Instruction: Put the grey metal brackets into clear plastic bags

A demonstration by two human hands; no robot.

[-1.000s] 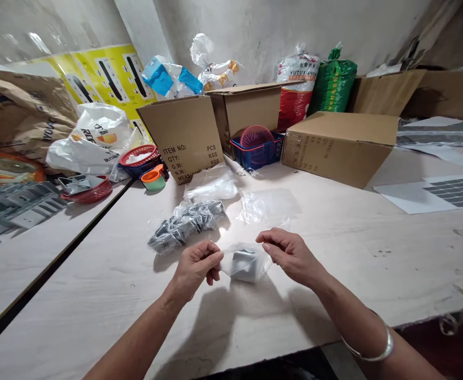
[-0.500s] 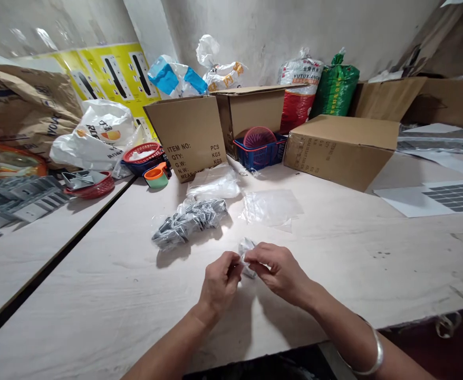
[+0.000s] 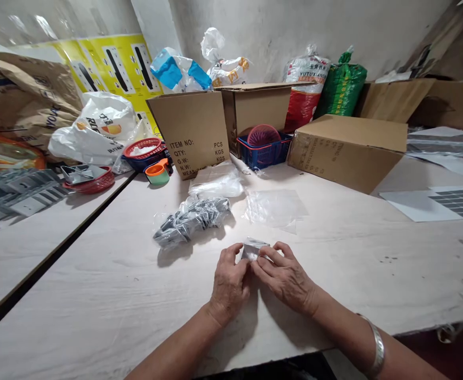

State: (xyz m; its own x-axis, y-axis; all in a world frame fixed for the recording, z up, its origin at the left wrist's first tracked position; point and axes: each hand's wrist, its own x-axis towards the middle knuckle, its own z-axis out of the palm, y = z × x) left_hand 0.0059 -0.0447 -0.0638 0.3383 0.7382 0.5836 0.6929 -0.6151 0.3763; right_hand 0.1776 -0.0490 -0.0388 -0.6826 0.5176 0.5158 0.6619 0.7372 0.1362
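Clear plastic film encloses a small grey piece, forming the packet (image 3: 254, 247), which lies on the pale counter (image 3: 128, 311) directly beyond the two hands. The left hand (image 3: 229, 282) grips the packet at its left side, fingers bent and thumb drawn in toward the near edge. The right hand (image 3: 287, 277) pinches the near right part of the film, its fingers curled over the packet; the two thumbs lie close together. A silver bracelet (image 3: 377, 345) encircles the right forearm.

Beyond and to the left of the packet, a row of wrapped grey pieces (image 3: 192, 221) lies aslant. Flat clear bags (image 3: 275, 207) are spread to its right, and a thicker stack of clear bags (image 3: 218, 180) lies behind, against the foot of a printed carton (image 3: 194, 132). To the right of that carton stands a blue basket (image 3: 267, 154) bearing a red colander (image 3: 263, 136); next to it is a low brown carton (image 3: 346, 150). At the left, an orange cup (image 3: 158, 168) sits near the printed carton, and a red basket (image 3: 91, 182) holds unwrapped grey pieces (image 3: 82, 173). Printed sheets (image 3: 437, 203) lie at the far right.
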